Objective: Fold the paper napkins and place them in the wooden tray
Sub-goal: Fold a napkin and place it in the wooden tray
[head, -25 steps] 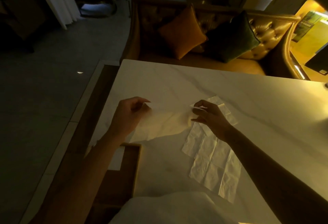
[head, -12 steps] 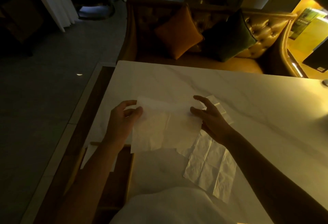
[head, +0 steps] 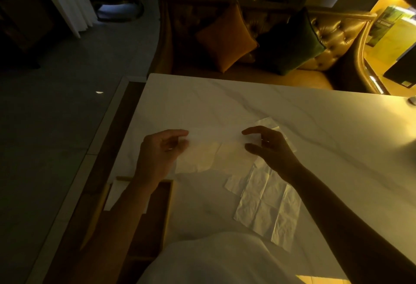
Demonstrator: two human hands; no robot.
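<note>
Beyond the wooden tray (head: 168, 205), the left hand (head: 161, 156) keeps its grip pinched on the napkin (head: 211, 150), now spread wider and lower over the counter (head: 225, 103). The right hand's (head: 271, 148) grip seems loosened, but the dim light leaves this unclear. Folding likely starts now.

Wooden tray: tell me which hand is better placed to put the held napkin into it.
Left, probably. The left hand grips the napkin near the tray, which lies under that forearm. The right hand grips the far edge, over the loose napkins.
</note>
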